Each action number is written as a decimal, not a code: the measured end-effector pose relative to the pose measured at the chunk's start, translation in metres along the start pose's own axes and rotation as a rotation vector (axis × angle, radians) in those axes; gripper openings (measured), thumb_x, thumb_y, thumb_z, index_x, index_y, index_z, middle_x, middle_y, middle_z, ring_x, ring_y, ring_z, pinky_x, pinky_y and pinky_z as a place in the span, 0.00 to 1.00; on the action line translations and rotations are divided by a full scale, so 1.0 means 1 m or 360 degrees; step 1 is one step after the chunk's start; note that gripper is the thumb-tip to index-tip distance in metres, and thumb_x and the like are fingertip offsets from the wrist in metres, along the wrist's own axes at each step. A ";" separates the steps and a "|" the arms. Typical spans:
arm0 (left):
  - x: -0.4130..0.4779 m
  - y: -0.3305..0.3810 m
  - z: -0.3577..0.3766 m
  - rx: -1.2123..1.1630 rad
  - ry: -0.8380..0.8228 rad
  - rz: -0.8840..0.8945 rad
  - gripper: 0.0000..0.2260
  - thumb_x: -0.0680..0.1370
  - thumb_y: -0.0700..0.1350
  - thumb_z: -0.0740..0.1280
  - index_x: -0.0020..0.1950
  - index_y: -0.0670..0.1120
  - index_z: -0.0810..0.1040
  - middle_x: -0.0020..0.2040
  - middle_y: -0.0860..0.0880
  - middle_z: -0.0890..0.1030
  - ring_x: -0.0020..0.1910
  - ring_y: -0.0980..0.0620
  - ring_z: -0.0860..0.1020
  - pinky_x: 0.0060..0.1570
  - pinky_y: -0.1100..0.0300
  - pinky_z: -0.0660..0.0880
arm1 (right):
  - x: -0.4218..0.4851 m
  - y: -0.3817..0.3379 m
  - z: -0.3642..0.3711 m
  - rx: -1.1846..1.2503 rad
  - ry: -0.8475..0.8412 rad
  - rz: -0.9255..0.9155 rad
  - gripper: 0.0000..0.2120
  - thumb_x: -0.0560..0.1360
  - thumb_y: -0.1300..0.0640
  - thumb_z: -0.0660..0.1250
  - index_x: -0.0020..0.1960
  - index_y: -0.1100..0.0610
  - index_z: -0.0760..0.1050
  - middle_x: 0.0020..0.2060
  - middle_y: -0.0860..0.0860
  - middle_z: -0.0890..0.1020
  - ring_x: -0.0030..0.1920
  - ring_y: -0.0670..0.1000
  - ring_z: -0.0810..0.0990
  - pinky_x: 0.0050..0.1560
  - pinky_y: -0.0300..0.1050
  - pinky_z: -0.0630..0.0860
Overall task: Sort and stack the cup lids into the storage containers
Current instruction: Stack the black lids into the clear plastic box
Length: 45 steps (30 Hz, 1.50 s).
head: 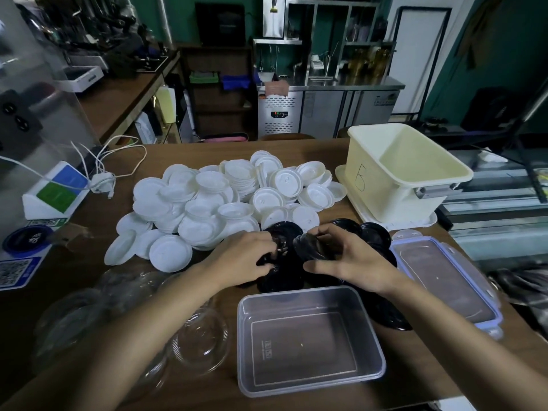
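Left hand [247,256] gripping black lids [283,231] | right hand [354,261] pinching one tilted, seemingly aligning it for stacking | clear container [307,347] sitting close.

Brown wooden tabletop [89,271], white lids [225,200] heaped mid-table, black lids [376,235], clear container [308,381] at near edge, cream bin [382,197] at far right corner

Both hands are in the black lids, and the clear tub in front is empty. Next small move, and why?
Probably bring the hands together so the lid in the right hand nests onto those under the left hand, making one stack. Both hands grip black lids, and the clear tub sits empty just in front of them, ready for a stack. The white lids lie farther back.
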<state>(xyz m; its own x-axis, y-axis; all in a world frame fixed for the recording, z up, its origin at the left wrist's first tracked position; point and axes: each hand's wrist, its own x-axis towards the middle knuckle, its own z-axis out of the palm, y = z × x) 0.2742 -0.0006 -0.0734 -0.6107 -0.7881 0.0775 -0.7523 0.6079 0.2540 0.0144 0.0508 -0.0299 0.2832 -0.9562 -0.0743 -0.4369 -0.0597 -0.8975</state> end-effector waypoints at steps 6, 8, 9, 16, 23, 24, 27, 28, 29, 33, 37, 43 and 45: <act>-0.014 0.000 -0.015 -0.0220 0.0156 -0.0079 0.02 0.79 0.48 0.71 0.51 0.54 0.81 0.48 0.61 0.81 0.46 0.58 0.79 0.46 0.52 0.79 | -0.006 -0.001 0.001 -0.0153 0.0019 -0.0026 0.29 0.67 0.53 0.84 0.63 0.43 0.76 0.55 0.39 0.84 0.57 0.40 0.83 0.61 0.37 0.74; -0.020 0.001 -0.024 -0.0373 0.0175 -0.0133 0.04 0.78 0.50 0.74 0.48 0.56 0.80 0.46 0.61 0.82 0.47 0.58 0.80 0.48 0.57 0.79 | -0.010 -0.007 0.003 -0.0187 0.0030 -0.0043 0.32 0.66 0.54 0.84 0.66 0.44 0.76 0.54 0.36 0.84 0.56 0.37 0.82 0.57 0.30 0.73; -0.023 0.004 -0.030 -0.0461 0.0173 -0.0166 0.06 0.77 0.50 0.76 0.46 0.57 0.79 0.46 0.60 0.82 0.48 0.59 0.80 0.48 0.63 0.78 | -0.012 -0.009 0.004 -0.0211 0.0038 -0.0069 0.33 0.65 0.53 0.85 0.67 0.45 0.76 0.54 0.36 0.84 0.56 0.36 0.82 0.56 0.28 0.73; -0.053 0.020 -0.057 -0.0780 0.0343 -0.0245 0.08 0.76 0.46 0.77 0.48 0.57 0.80 0.44 0.56 0.83 0.47 0.56 0.82 0.51 0.59 0.82 | -0.037 -0.020 0.006 -0.0527 -0.0002 -0.0345 0.37 0.63 0.44 0.85 0.69 0.45 0.75 0.61 0.39 0.78 0.62 0.36 0.77 0.59 0.28 0.71; -0.064 0.043 -0.073 -0.1049 0.0515 -0.0211 0.15 0.76 0.38 0.76 0.59 0.53 0.84 0.50 0.53 0.81 0.51 0.52 0.81 0.50 0.58 0.84 | -0.073 -0.016 0.007 -0.0752 -0.0223 -0.0475 0.43 0.66 0.36 0.81 0.75 0.46 0.67 0.66 0.37 0.74 0.68 0.36 0.72 0.66 0.30 0.67; -0.064 0.046 -0.073 -0.1063 0.0509 -0.0182 0.15 0.76 0.37 0.75 0.60 0.53 0.85 0.50 0.52 0.80 0.51 0.51 0.80 0.49 0.57 0.84 | -0.078 -0.015 0.007 -0.0780 -0.0258 -0.0439 0.43 0.66 0.36 0.80 0.74 0.44 0.66 0.66 0.36 0.73 0.67 0.35 0.72 0.65 0.29 0.67; -0.063 0.051 -0.068 -0.1113 0.0442 -0.0145 0.17 0.77 0.37 0.75 0.63 0.53 0.85 0.51 0.52 0.79 0.50 0.52 0.80 0.49 0.55 0.85 | -0.086 -0.012 0.009 -0.0878 -0.0377 -0.0349 0.38 0.67 0.37 0.80 0.69 0.41 0.64 0.61 0.37 0.75 0.61 0.37 0.76 0.59 0.32 0.71; -0.062 0.052 -0.066 -0.1119 0.0404 -0.0146 0.18 0.77 0.37 0.75 0.64 0.53 0.85 0.51 0.52 0.79 0.50 0.52 0.80 0.50 0.53 0.85 | -0.087 -0.011 0.011 -0.0938 -0.0420 -0.0332 0.37 0.67 0.37 0.79 0.68 0.41 0.64 0.61 0.37 0.75 0.60 0.38 0.76 0.59 0.34 0.72; -0.061 0.053 -0.063 -0.1121 0.0364 -0.0152 0.17 0.77 0.38 0.75 0.64 0.53 0.85 0.51 0.53 0.79 0.50 0.52 0.80 0.50 0.52 0.85 | -0.086 -0.009 0.013 -0.1026 -0.0454 -0.0329 0.36 0.67 0.37 0.78 0.67 0.41 0.63 0.62 0.39 0.75 0.59 0.40 0.77 0.59 0.36 0.73; -0.059 0.055 -0.055 -0.1066 0.0230 -0.0178 0.17 0.78 0.40 0.75 0.65 0.54 0.85 0.50 0.59 0.78 0.51 0.54 0.79 0.51 0.51 0.84 | -0.080 0.003 0.025 -0.1606 -0.0529 -0.0423 0.36 0.69 0.36 0.74 0.69 0.49 0.64 0.64 0.49 0.76 0.60 0.55 0.79 0.57 0.49 0.77; -0.061 0.056 -0.053 -0.1050 0.0158 -0.0192 0.17 0.78 0.40 0.74 0.65 0.55 0.84 0.50 0.61 0.77 0.50 0.55 0.79 0.51 0.52 0.83 | -0.075 0.002 0.031 -0.1811 -0.0579 -0.0449 0.43 0.72 0.36 0.73 0.78 0.53 0.61 0.73 0.52 0.72 0.67 0.55 0.76 0.60 0.49 0.74; -0.064 0.057 -0.053 -0.1034 0.0095 -0.0216 0.18 0.78 0.41 0.74 0.63 0.60 0.85 0.49 0.61 0.77 0.49 0.54 0.80 0.52 0.53 0.83 | -0.071 0.004 0.028 -0.1662 -0.0611 -0.0473 0.42 0.71 0.34 0.73 0.78 0.49 0.62 0.76 0.47 0.68 0.72 0.50 0.70 0.65 0.47 0.73; -0.064 0.057 -0.053 -0.1054 0.0081 -0.0223 0.18 0.78 0.41 0.74 0.62 0.61 0.85 0.50 0.60 0.77 0.49 0.54 0.81 0.52 0.52 0.83 | -0.072 0.006 0.024 -0.1622 -0.0594 -0.0504 0.37 0.71 0.34 0.72 0.74 0.48 0.66 0.74 0.45 0.68 0.70 0.50 0.73 0.62 0.46 0.75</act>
<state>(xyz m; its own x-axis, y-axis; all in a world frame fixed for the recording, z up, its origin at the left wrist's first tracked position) 0.2838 0.0797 -0.0126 -0.4938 -0.8686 0.0422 -0.5034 0.3251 0.8006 0.0126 0.1259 -0.0401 0.6676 -0.7213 -0.1845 -0.7443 -0.6533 -0.1388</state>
